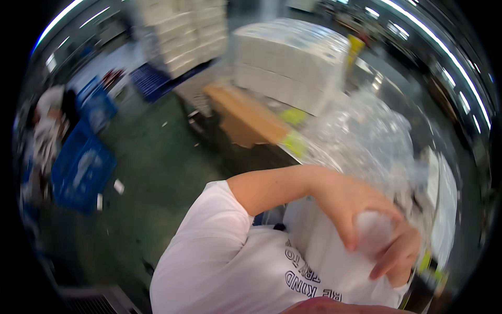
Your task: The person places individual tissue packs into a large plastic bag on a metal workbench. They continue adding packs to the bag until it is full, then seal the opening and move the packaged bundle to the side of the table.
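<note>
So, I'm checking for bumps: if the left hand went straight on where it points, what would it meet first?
Most likely the right hand, just beyond the left hand; they look close or touching, but blur leaves the depth unclear.

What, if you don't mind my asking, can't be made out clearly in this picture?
All in the head view:
Pale item between the left hand and right hand: blurred, partly covered by fingers; its exact shape is unclear.
White stack: top cut off by the upper edge.
Wrapped white block: blur and shiny film hide its details.
White scrap on the floor: too small to identify.
</note>
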Demonstrator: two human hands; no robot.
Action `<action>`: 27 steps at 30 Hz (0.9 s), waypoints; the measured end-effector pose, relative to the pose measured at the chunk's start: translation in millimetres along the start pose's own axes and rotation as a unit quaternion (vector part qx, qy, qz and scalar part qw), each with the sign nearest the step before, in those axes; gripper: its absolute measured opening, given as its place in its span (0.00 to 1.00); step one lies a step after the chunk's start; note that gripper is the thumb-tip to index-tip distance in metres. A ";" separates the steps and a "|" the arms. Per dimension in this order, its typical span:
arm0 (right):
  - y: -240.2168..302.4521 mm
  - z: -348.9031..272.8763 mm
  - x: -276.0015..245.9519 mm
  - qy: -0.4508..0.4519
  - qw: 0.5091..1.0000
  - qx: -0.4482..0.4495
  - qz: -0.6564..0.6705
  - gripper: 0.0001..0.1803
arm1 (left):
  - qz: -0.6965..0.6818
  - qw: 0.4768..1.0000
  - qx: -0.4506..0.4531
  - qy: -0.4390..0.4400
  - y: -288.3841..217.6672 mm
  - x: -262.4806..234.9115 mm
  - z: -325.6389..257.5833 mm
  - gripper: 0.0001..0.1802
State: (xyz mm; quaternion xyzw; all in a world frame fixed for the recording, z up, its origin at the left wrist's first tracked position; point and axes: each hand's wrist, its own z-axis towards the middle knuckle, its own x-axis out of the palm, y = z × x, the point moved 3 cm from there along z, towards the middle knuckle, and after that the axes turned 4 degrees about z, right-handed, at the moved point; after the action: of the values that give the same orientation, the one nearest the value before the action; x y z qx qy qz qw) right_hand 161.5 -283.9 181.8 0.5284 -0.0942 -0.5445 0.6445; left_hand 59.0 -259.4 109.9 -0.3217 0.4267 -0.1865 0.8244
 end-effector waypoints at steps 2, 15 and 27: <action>-24.1 18.5 -0.2 0.015 0.999 -0.035 -0.034 0.08 | 0.074 0.997 -0.009 -0.030 -7.3 0.5 -32.5 0.55; -176.6 45.5 -18.7 -0.236 0.935 0.242 -0.106 0.13 | 0.389 0.782 -0.259 -0.413 -6.3 41.0 -236.4 0.11; -305.8 -92.9 22.8 -0.348 0.759 0.545 -0.074 0.11 | 0.079 0.478 -0.725 -0.489 77.6 193.0 -474.1 0.21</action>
State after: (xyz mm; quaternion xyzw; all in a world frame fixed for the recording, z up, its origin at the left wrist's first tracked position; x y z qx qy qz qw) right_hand 50.8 -202.1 -107.6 0.5703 -0.5535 -0.5933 0.1279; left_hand -219.6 -491.7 -259.5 -0.8091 -0.0385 0.4427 0.3846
